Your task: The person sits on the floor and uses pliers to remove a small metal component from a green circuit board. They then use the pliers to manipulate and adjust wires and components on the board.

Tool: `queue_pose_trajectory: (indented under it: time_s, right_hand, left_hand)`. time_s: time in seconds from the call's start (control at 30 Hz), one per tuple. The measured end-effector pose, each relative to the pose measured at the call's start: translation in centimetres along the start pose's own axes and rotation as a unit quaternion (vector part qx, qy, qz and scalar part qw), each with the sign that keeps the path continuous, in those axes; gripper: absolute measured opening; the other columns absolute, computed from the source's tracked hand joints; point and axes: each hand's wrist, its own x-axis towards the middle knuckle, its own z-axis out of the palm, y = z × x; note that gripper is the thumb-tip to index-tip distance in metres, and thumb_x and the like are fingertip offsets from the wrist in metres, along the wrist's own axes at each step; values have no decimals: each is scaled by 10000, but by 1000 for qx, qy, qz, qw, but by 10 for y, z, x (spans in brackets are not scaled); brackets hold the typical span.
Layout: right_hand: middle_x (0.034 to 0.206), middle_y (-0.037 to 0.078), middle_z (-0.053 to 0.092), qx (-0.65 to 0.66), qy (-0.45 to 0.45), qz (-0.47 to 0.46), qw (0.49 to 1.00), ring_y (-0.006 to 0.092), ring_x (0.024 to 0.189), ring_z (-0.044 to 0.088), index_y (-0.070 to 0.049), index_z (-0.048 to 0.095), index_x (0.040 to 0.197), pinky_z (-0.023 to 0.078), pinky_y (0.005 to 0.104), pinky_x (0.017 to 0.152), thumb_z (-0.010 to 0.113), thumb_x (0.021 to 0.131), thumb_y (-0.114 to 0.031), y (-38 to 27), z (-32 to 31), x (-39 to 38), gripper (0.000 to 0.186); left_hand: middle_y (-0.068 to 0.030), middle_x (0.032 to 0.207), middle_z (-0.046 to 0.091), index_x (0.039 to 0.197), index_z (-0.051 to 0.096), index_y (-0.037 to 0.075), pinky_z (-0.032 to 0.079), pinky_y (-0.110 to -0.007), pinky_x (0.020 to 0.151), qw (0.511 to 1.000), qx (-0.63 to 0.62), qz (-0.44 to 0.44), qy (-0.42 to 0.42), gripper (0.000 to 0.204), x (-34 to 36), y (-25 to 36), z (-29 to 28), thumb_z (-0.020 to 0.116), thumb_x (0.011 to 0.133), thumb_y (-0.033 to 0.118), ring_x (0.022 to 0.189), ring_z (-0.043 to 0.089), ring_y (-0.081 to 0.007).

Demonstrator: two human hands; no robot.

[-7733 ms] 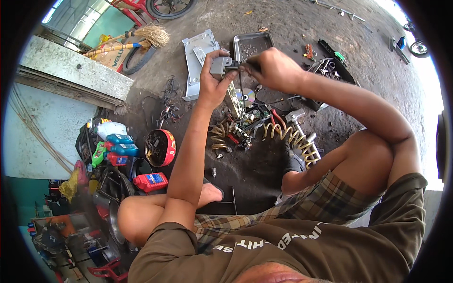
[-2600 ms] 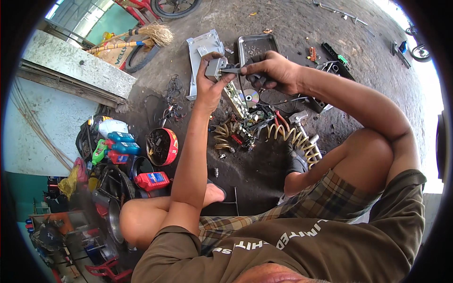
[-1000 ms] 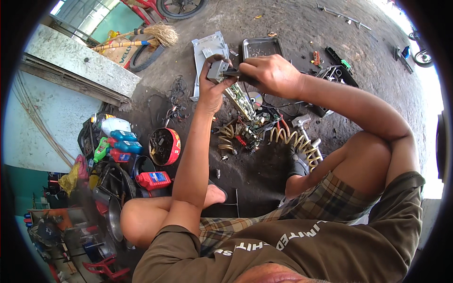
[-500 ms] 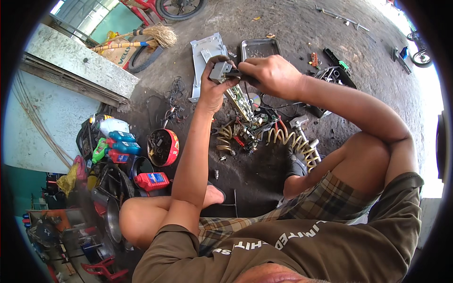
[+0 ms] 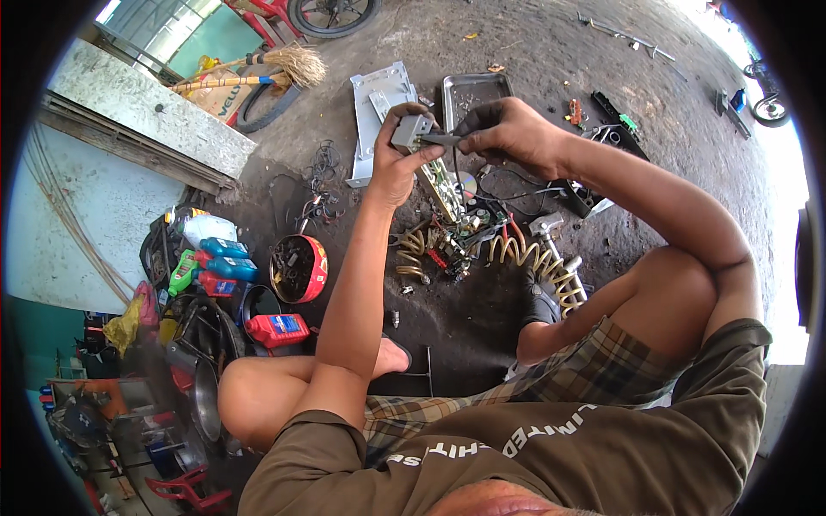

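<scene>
In my left hand [image 5: 400, 159] is a small grey box-shaped part [image 5: 408, 135], fingers wrapped round it and thumb underneath. My right hand [image 5: 512, 138] is closed on a narrow dark grey piece [image 5: 442, 139], whose flat end meets the right side of the box. What kind of thing this piece is, I cannot tell. Just below the hands a long strip with a circuit board [image 5: 440, 193] slants down to the floor; whether it joins the box is hidden. Behind my left hand lies a light grey metal panel [image 5: 365, 146].
A metal tray [image 5: 473, 80] lies beyond my hands. Coiled hose [image 5: 525, 252], loose boards and wires cover the floor before me. A red tub of scrap [image 5: 315, 268] and several oil bottles [image 5: 280, 329] stand left. A T-handled tool [image 5: 429, 374] lies near my foot.
My right hand has turned and drawn slightly right, exposing more of the dark piece. My left hand still holds the grey box, shifted slightly right.
</scene>
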Motion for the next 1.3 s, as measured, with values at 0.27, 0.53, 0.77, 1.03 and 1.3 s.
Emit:
queue_pose_trajectory:
  time_s: [0.27,0.53,0.77,1.03,1.3]
  right_hand:
    - [1093,151,620,-604,12,-393,693,397,863,730,-52,526,1269,614,481,720,662,855,-35,3,1,-7,436]
    - [840,189,743,-266,131,-242,924,288,740,749,9,712,1158,597,355,680,708,995,-403,-15,10,-8,443]
    - [735,24,666,162,-134,238,948,111,473,514,-79,700,999,375,265,445,677,1027,-318,-9,-9,0,241]
    - [775,200,736,-493,118,-208,836,407,779,751,14,701,1036,597,508,753,711,974,-256,3,21,-13,277]
    - [717,116,710,-111,22,31,993,218,539,662,28,700,1004,513,382,506,742,991,-268,-12,18,-16,299]
  left_hand:
    - [-19,1215,641,1300,568,96,586,-305,958,999,-29,-18,4,592,-1,5,4,807,801,-115,1117,652,-132]
    - [-24,1218,645,1321,565,89,577,-297,962,1000,3,17,0,611,0,-2,-2,813,803,-119,1114,657,-139]
    - [-12,1205,645,1308,566,105,539,-294,981,1000,4,-5,-14,622,-1,0,11,855,790,-83,1113,653,-131]
    - [-14,1183,645,1299,551,102,555,-300,953,1000,28,8,-11,591,2,0,8,845,815,-66,1093,654,-128]
    - [-21,1175,656,1312,553,98,553,-298,953,1000,22,22,-1,600,-2,-2,8,842,814,-72,1085,661,-130]
